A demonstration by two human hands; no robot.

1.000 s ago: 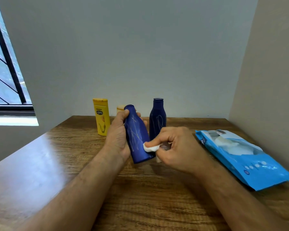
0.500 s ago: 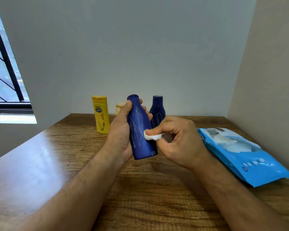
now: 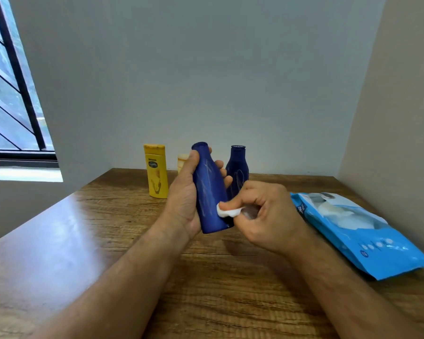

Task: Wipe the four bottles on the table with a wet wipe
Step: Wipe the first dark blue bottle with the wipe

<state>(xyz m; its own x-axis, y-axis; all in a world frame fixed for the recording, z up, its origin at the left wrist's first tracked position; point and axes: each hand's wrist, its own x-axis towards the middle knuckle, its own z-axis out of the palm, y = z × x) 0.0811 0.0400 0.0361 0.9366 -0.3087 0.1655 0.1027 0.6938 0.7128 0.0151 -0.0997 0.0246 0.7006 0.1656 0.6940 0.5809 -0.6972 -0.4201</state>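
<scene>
Window: dark-barred, set in the wall far left of the held blue bottle.

Yellow bottle: flat-sided, capped, labelled, stood upright behind and left of the held blue bottle.

Pale bottle: only a cream cap is seen, just behind the left hand; the rest is hidden.

Left hand: fingers and thumb are wrapped round the held blue bottle.

Held blue bottle: smooth, narrow-necked, widening to the base, streaked with faint pale lines; it is held off the table, tilted slightly, neck up. Contents cannot be told.

Second blue bottle: same shape, darker, stood upright just behind the held blue bottle, to its right.

Wet wipe: white, bunched, pressed against the lower right side of the held blue bottle.

Right hand: the wipe is pinched between thumb and curled fingers.

Wipes pack: glossy blue soft pack, laid flat well right of the held blue bottle; white wipes are seen at its top opening.

Table: wood-grained, glossy, set in a corner of plain pale walls.
</scene>
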